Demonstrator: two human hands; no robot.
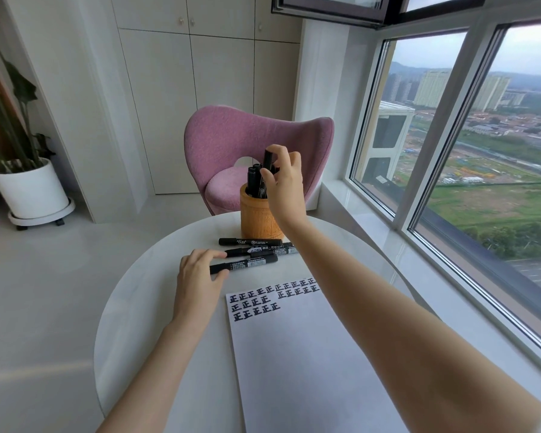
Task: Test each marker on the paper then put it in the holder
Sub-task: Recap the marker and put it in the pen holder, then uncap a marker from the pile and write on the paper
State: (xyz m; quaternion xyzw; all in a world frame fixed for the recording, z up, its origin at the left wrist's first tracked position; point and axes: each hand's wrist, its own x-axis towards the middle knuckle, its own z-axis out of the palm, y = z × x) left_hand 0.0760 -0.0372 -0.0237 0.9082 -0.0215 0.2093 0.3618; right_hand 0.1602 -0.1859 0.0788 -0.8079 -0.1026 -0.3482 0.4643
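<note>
Step in hand, stowing: right grip (283, 179) pinches a black marker (268, 158) upright over the wooden holder (258, 217); left grip (199, 276) closes on the next marker (247, 263), lying on the tabletop (138, 323) near the paper (294, 354), which probably needs uncapping and a test stroke.

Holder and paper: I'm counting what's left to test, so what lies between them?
Head view: black markers, seemingly four, lie on the table between holder and paper.
</note>
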